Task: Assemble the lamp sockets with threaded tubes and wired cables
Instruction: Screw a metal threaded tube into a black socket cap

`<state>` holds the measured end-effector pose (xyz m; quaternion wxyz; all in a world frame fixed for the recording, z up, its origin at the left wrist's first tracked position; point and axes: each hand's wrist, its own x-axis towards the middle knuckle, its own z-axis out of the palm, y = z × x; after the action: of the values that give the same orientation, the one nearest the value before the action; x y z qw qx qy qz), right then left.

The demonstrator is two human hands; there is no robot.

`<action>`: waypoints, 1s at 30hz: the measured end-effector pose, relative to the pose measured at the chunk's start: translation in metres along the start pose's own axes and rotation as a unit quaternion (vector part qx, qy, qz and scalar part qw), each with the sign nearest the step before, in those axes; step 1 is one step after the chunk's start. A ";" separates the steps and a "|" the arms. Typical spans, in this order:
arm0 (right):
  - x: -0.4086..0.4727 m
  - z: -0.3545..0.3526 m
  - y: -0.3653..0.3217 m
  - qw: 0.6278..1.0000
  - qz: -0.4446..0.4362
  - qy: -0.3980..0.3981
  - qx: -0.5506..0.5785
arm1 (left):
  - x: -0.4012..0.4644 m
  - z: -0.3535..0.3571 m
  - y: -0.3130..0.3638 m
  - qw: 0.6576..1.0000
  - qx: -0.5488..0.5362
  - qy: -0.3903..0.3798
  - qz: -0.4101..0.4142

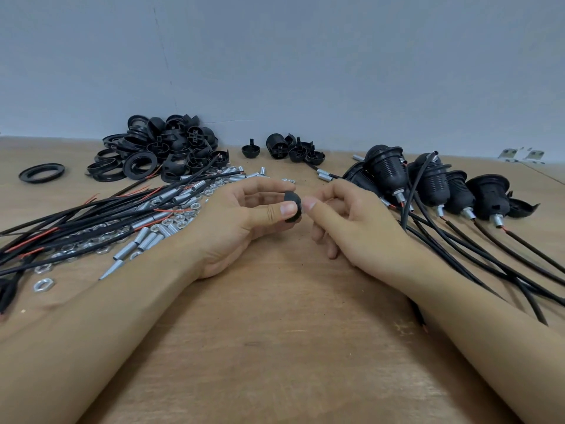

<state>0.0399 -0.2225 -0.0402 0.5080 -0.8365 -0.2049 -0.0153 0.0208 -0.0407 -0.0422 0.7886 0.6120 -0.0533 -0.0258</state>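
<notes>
Above the wooden surface, the left hand pinches a black socket cap, the right hand half-curled just beside it, five assembled sockets lying to the cap's right.

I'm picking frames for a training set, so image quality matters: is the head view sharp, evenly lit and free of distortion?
Head view: light is soft and even, with no glare and only faint shadows under the left hand and right hand; wide-angle distortion stretches the forearms at the bottom edge; the small black part pinched between the fingers looks slightly soft, while the assembled sockets read clearly.
</notes>
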 end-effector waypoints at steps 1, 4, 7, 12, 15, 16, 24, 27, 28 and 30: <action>0.000 -0.001 0.001 1.000 -0.005 0.003 0.001 | 0.000 0.000 0.000 1.000 0.006 -0.006 0.001; 0.000 -0.002 0.001 1.000 0.000 -0.002 0.010 | -0.001 0.000 0.000 0.999 0.022 -0.026 0.012; -0.001 -0.001 0.001 1.000 0.015 -0.003 0.006 | 0.000 -0.001 0.001 0.999 0.021 -0.026 0.014; 0.001 0.000 0.003 0.999 -0.027 -0.008 -0.024 | 0.001 -0.003 0.002 1.000 0.015 -0.013 0.018; 0.001 -0.002 0.003 0.999 -0.036 -0.001 -0.018 | 0.000 -0.002 0.002 0.999 0.013 -0.027 0.021; 0.001 -0.002 0.002 0.999 -0.031 0.003 -0.014 | 0.000 -0.001 0.001 0.999 0.010 -0.028 0.022; 0.002 -0.002 0.004 0.997 -0.046 0.028 -0.049 | -0.003 0.003 -0.002 0.994 0.083 -0.032 0.057; 0.002 -0.002 0.002 0.999 -0.030 0.040 0.010 | -0.003 0.006 -0.004 0.993 0.084 -0.007 0.082; 0.001 -0.001 0.002 0.999 -0.027 0.031 0.026 | -0.002 0.006 -0.004 0.994 0.070 0.006 0.080; 0.000 0.000 0.001 0.999 -0.035 0.011 0.021 | -0.002 0.005 -0.003 0.995 0.054 0.017 0.076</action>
<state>0.0405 -0.2231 -0.0407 0.5269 -0.8178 -0.2284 -0.0380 0.0183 -0.0455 -0.0437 0.7547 0.6485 -0.0872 0.0478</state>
